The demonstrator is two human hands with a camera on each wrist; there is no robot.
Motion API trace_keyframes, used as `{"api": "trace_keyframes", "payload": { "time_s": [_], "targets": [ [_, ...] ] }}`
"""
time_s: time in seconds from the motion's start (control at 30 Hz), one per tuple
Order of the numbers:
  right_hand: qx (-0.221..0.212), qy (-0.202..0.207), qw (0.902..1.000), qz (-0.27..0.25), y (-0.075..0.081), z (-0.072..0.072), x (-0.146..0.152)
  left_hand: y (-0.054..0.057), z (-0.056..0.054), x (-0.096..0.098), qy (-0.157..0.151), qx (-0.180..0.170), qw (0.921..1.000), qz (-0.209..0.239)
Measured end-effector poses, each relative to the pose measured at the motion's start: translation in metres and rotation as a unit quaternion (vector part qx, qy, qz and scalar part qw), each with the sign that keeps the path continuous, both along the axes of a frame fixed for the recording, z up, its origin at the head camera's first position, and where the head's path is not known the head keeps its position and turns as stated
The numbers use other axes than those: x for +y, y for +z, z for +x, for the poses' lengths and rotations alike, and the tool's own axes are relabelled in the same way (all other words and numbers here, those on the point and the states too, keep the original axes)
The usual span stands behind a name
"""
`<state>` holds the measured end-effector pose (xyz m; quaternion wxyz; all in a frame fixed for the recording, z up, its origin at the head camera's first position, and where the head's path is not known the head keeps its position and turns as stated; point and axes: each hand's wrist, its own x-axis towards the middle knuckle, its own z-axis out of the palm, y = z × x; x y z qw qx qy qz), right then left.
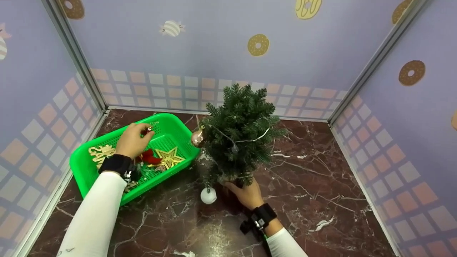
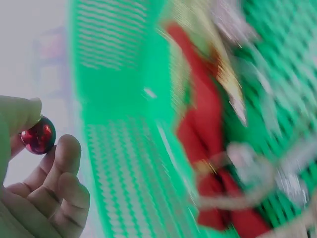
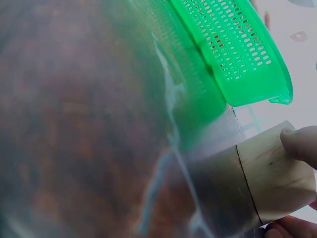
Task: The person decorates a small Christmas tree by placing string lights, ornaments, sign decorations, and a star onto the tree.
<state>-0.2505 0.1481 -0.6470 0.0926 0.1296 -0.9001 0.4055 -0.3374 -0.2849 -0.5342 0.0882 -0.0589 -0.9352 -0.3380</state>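
Over the green basket [image 1: 80,178], my left hand [image 1: 134,139] pinches a small shiny red bauble [image 2: 39,135] between thumb and finger. Below it in the basket lie a red bow [image 2: 205,114], a gold star [image 1: 169,157] and gold lettering [image 1: 101,154]. My right hand [image 1: 249,192] grips the pale wooden base [image 3: 277,171] of a small artificial Christmas tree [image 1: 239,125], which stands upright to the basket's right. A rose-gold bauble [image 1: 197,138] hangs at the tree's left side, a white bauble [image 1: 208,196] low at its front left. A thin silvery strand [image 1: 259,136] crosses the branches.
The floor is dark red marbled stone [image 1: 314,200] with pale veins. Purple patterned panels [image 1: 214,46] stand behind and on both sides, joined by grey metal frames [image 1: 375,60]. The basket sits close to the left panel.
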Motion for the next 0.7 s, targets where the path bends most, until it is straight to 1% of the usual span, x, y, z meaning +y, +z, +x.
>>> {"api": "trace_keyframes", "payload": {
  "time_s": [0.1, 0.17, 0.27, 0.33, 0.4, 0.47, 0.6, 0.63, 0.7],
  "targets": [
    [-0.010, 0.015, 0.9998, -0.003, 0.001, 0.001, 0.003, 0.007, 0.008, 0.007, -0.020, -0.008, 0.9976, 0.065],
    [-0.021, 0.025, 0.9994, -0.009, 0.002, 0.001, 0.006, 0.013, 0.017, 0.015, -0.030, -0.010, 0.9941, 0.103],
    [-0.034, 0.039, 0.9983, -0.028, 0.005, 0.002, 0.011, 0.022, 0.032, 0.031, -0.046, -0.008, 0.9869, 0.154],
    [-0.041, 0.040, 0.9973, -0.046, 0.008, 0.003, 0.015, 0.028, 0.042, 0.041, -0.063, 0.000, 0.9811, 0.183],
    [-0.045, 0.028, 0.9966, -0.064, 0.012, 0.004, 0.020, 0.031, 0.052, 0.049, -0.082, 0.008, 0.9748, 0.208],
    [-0.049, 0.004, 0.9957, -0.079, 0.016, 0.005, 0.024, 0.035, 0.062, 0.057, -0.100, 0.016, 0.9692, 0.224],
    [-0.038, -0.047, 0.9940, -0.091, 0.027, 0.007, 0.034, 0.040, 0.084, 0.070, -0.122, 0.039, 0.9607, 0.246],
    [-0.030, -0.056, 0.9935, -0.095, 0.030, 0.008, 0.037, 0.041, 0.089, 0.073, -0.127, 0.048, 0.9587, 0.250],
    [-0.008, -0.068, 0.9922, -0.104, 0.037, 0.009, 0.042, 0.042, 0.099, 0.079, -0.134, 0.082, 0.9556, 0.250]
  ]
}}
